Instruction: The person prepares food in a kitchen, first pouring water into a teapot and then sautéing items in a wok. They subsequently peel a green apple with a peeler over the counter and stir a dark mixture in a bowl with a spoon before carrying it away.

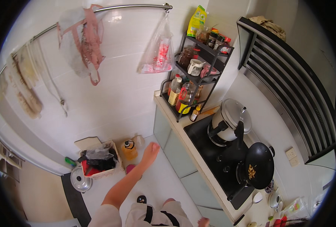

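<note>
My left hand (152, 151) is stretched out over the floor, its fingers curled; no object shows in it. Low at the picture's bottom edge, my right hand (203, 222) is partly cut off beside the counter front, and what its fingers do is unclear. To the right, a black wok (259, 166) with small browned food pieces (252, 171) sits on the black gas stove (222, 159). Behind it on the stove stands a lidded metal pressure cooker (229, 122). A spatula (257, 198) with a black handle lies on the counter by the stove.
A black three-tier rack (210, 82) holds jars and bottles at the counter's end. On the floor are a basket (104, 173) of bags, a metal lid (80, 178) and an orange liquid jug (129, 150). The range hood (287, 85) overhangs the stove. Bags hang from a wall rail (134, 6).
</note>
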Demonstrator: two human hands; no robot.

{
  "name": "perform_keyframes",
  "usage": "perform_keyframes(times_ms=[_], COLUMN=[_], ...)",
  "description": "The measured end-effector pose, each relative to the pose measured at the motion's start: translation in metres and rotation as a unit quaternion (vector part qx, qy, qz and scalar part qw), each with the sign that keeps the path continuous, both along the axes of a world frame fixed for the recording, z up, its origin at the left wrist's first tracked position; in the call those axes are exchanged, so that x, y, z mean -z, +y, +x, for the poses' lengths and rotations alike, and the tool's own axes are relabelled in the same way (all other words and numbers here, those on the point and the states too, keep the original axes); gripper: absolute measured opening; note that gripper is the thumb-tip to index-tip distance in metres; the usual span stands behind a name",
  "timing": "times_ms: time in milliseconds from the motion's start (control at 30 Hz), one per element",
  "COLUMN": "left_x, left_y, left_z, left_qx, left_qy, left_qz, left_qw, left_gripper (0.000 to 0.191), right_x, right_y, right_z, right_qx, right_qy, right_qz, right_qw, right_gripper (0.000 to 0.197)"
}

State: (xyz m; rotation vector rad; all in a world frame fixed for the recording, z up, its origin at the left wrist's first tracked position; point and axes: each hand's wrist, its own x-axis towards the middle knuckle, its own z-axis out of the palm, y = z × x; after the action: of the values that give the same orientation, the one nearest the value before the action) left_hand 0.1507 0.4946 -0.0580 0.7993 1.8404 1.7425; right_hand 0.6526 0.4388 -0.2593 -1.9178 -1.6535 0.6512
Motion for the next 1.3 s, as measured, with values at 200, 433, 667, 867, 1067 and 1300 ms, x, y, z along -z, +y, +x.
perform_keyframes(times_ms=[200, 433, 667, 867, 1067, 1300], left_x=[-0.115, -0.201, -0.201, -0.176, -0.185, -0.246], left_y=[0.180, 0.365, 0.433, 0.457, 0.456, 0.386], left_z=[-0.103, -0.205, -0.265, -0.275, -0.243, -0.239], left_qx=[0.020, -0.091, -0.103, -0.099, -0.032, -0.059], left_qy=[0.235, 0.363, 0.381, 0.232, -0.014, 0.014], left_qz=[0.142, 0.150, 0.026, -0.012, 0.106, 0.194], left_qw=[0.961, 0.915, 0.919, 0.967, 0.994, 0.979], left_gripper=[0.018, 0.032, 0.032, 0.048, 0.035, 0.031], right_x=[-0.084, -0.134, -0.124, -0.097, -0.159, -0.196], right_y=[0.059, 0.151, 0.200, 0.216, 0.230, 0.242], right_z=[-0.172, -0.278, -0.308, -0.319, -0.348, -0.377], right_qx=[-0.172, -0.245, -0.173, -0.113, -0.089, -0.118], right_qy=[0.243, 0.337, 0.377, 0.391, 0.389, 0.362], right_qz=[-0.240, -0.287, -0.290, -0.284, -0.259, -0.224], right_qw=[0.924, 0.862, 0.862, 0.868, 0.880, 0.897], right_gripper=[0.013, 0.014, 0.015, 0.015, 0.017, 0.016])
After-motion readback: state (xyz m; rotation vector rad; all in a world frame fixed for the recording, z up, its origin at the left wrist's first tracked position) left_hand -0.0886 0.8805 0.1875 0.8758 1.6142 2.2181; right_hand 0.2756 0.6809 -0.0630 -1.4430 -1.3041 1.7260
